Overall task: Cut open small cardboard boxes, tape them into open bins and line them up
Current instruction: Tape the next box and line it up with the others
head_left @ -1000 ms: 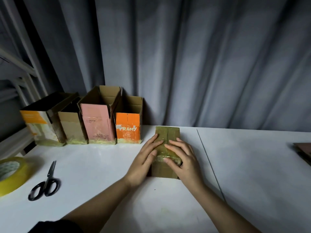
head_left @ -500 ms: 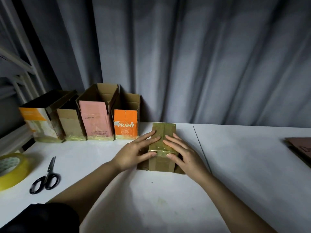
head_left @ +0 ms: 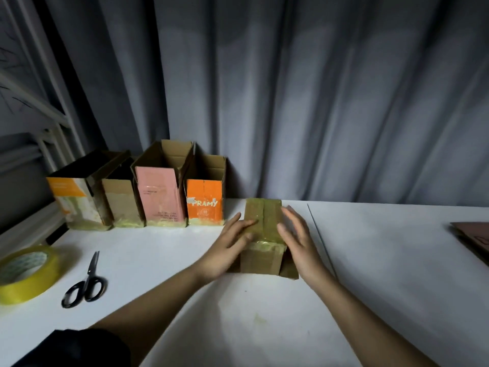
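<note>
Brown cardboard box [head_left: 262, 234] upside down on white desk [head_left: 383, 260], taped bottom facing up, yellowish tape running along the centre seam and over the near edge. Flaps splayed on the desk at the near base of the box.

Left hand [head_left: 230, 245] on the left side of the box: fingers [head_left: 247, 223] straight, laid flat against the taped top, thumb along the side wall. Pressing, not curled round anything.

Right hand [head_left: 299, 239] at the right side of the box, fingers spread and straight; motion-blurred, so contact with the box cannot be judged.

Left of the box, against grey curtain [head_left: 291, 102], a row of four open bins standing upright and touching: orange "PRAMY" bin [head_left: 205, 202] nearest the box, then pink bin [head_left: 160, 197], plain brown bin [head_left: 120, 202], and orange-and-white bin [head_left: 74, 202] farthest.

Farther left and nearer the camera than the box: black-handled scissors [head_left: 86, 282] lying closed, and beyond them a roll of yellow tape [head_left: 26, 274] at the frame edge.

Right of the box, well apart: flat brown cardboard piece [head_left: 473, 239], partly cut off.
</note>
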